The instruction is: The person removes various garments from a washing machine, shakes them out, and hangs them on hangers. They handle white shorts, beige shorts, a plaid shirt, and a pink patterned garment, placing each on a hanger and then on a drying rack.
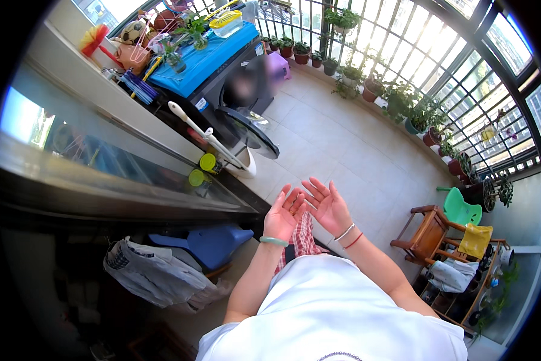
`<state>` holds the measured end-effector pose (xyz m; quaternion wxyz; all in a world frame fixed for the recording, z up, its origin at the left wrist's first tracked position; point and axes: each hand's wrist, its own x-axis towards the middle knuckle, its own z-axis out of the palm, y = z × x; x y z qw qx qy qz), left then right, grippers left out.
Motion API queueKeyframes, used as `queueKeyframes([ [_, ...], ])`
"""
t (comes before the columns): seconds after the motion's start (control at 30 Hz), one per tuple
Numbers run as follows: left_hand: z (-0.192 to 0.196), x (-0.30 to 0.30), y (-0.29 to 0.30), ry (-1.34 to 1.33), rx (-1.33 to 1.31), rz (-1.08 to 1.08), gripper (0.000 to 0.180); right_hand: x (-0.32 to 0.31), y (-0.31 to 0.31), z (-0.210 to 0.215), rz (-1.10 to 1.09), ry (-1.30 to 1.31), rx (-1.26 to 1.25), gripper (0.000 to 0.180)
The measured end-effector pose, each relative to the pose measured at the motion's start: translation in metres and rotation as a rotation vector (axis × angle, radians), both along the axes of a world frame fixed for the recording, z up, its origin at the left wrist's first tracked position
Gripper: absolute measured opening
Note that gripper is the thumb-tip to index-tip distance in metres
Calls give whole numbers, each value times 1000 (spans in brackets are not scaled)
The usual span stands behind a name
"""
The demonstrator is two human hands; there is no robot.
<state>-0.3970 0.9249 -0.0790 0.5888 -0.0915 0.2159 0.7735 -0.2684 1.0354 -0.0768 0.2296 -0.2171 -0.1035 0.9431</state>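
Observation:
Both of my hands are held out in front of my body, palms up and close together. My left hand (284, 215) has its fingers stretched out with nothing in it; a pale green bangle (273, 241) circles that wrist. Beside it my right hand (328, 207) is also empty, fingers spread. A silver bracelet (344, 232) and a red cord (354, 241) are on the right wrist. Farther off stands a dark front-loading washing machine (213, 78), its round door (249, 131) swung wide. Neither hand touches it.
Potted plants (397, 99) line the railing. At right are a wooden chair (427, 234), a green plastic seat (461, 207) and a shoe rack. Left of me is a sliding glass door (102, 168); a blue chair (213, 245) with grey clothing (150, 277) stands behind it. A white-handled dustpan (241, 163) leans nearby.

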Motion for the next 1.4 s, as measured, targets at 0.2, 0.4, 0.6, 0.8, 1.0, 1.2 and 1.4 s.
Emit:
queueKeyframes([
  [0.2, -32, -58, 111, -96, -117, 10, 30, -66, 113, -22, 42, -84, -29, 50],
  [0.4, -54, -150, 225, -111, -191, 35, 29, -160, 234, -39, 93, -100, -1, 49],
  [0.6, -83, -224, 321, -124, -293, 62, 30, -224, 327, -59, 93, -181, -85, 42],
  [0.8, -139, -289, 405, -184, -348, 231, 29, -294, 418, -99, 258, -268, -129, 42],
  [1.0, -224, -377, 467, -211, -427, 410, 29, -369, 500, -145, 419, -357, -107, 43],
  [1.2, -341, -489, 520, -159, -542, 452, 35, -436, 543, -204, 443, -383, -150, 50],
  [1.4, -457, -585, 560, -105, -738, 451, 40, -524, 578, -284, 396, -306, -162, 56],
])
